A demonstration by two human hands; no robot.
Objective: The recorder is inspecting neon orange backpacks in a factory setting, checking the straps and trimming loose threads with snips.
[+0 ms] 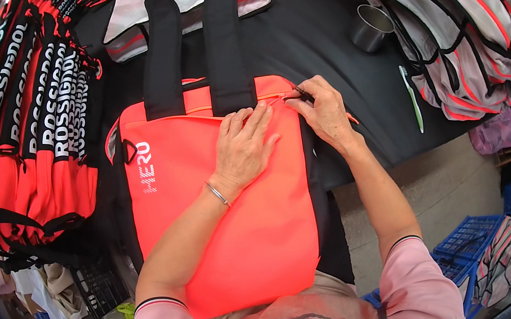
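Observation:
A bright coral backpack (255,251) with black sides lies in front of me, its lower end against my body. Two black shoulder straps (226,46) stretch away from its top over the table. Across the upper front runs a zipper (200,116), whose flap gapes a little on the left. My left hand (244,145) rests flat on the front panel just below that zipper, fingers extended. At the top right corner my right hand (323,107) pinches a small dark zipper pull, partly hidden by the fingers.
Red-and-black bags (22,127) stand in a row at left. Grey-white bag pieces with red trim (458,20) are piled at right. A metal cup (371,29) and a toothbrush (412,98) lie on the black-covered table (322,26). Blue crates (469,240) sit below at right.

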